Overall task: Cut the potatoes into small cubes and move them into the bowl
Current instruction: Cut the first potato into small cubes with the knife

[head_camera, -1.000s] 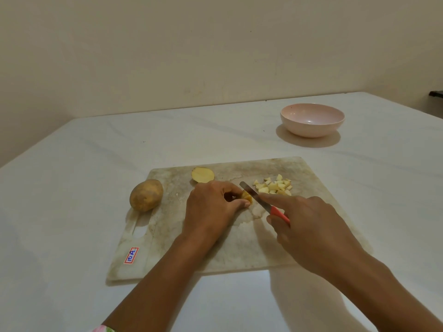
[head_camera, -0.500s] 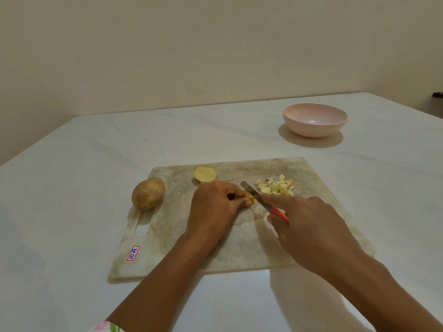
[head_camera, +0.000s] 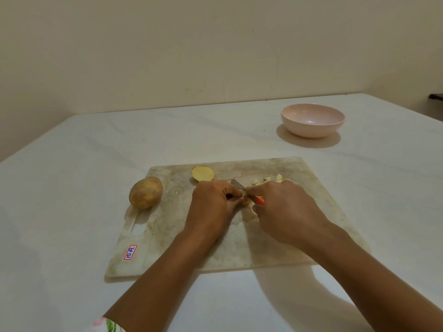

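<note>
1. Cutting board [head_camera: 239, 248]: a flat rectangle with rounded corners. Its pale mottled face is stained and scored. There is an oblong handle slot [head_camera: 139, 226] at the near-left end, and a red-and-blue bordered sticker [head_camera: 130, 252] lies just nearer than the slot.
2. Whole potato [head_camera: 145, 192]: oval, with tan unpeeled skin. It rests on the board's left edge, just beyond the slot.
3. Potato half [head_camera: 202, 173]: lies cut face up, pale yellow, near the board's far edge.
4. Potato cubes [head_camera: 273, 179]: a small pale-yellow heap on the far-right part of the board, partly hidden behind the right hand [head_camera: 285, 212].
5. Bowl [head_camera: 311, 130]: round, shallow, glossy pale pink. It stands on the table [head_camera: 72, 188] beyond the board to the far right, well apart from the cubes.
6. The table is white and smooth with faint grey veining. It is set against a plain cream wall [head_camera: 215, 56].
7. Left hand [head_camera: 213, 204]: fingers curled, with the fingertips pinching a small potato piece [head_camera: 245, 194] near the board's middle.
8. Right hand: fingers wrapped round the orange-red handle of the knife [head_camera: 237, 185]. The grey blade points far-left.
9. The blade crosses the potato piece, just beside the left fingertips. How deep it has cut cannot be told.
10. A floral sleeve [head_camera: 107, 325] shows at the bottom edge, on the left arm.
</note>
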